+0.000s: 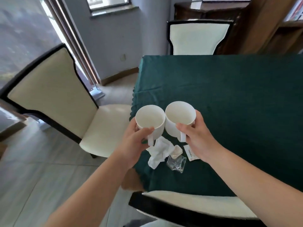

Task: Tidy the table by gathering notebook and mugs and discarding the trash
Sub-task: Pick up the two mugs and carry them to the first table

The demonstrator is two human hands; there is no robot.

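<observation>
- Holding a white mug (pixel 150 119), the left hand (pixel 134 145) wraps its fingers around it.
- The right hand (pixel 199 138) grips another white mug (pixel 180 117).
- Crumpled trash (pixel 161 152) lies on the green table (pixel 229 95).

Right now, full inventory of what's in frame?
mugs: 2, white; left mug and right mug, held above the table's near-left corner
crumpled paper: 1, white, on the cloth below the mugs
clear wrapper: 1, transparent, right of the paper
small sachet: 1, white, printed, partly under the right hand
tablecloth: 1, dark green
chairs: 3, cream with dark frames, around the table
notebook: not in view
left hand, right hand: each holding a mug
</observation>
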